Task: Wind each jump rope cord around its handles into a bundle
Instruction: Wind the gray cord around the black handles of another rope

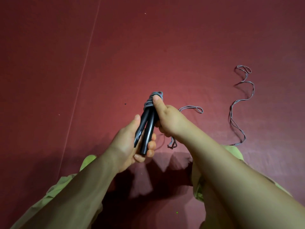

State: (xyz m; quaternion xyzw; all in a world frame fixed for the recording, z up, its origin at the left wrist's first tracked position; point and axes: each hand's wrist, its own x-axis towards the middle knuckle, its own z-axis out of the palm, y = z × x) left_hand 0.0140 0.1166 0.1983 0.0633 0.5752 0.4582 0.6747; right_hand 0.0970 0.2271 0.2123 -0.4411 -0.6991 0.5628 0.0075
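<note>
Left hand [130,142] grips handles [146,129]; right hand [166,119] pinches wound cord [152,100] above.

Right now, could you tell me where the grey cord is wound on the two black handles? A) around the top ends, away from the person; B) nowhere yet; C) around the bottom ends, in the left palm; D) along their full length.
A: the grey cord is coiled round the top ends of the two black handles, under the right hand thumb; the left hand grips the bare bottom ends.

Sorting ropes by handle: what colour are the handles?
Black handles, clearest in the head view.
</note>
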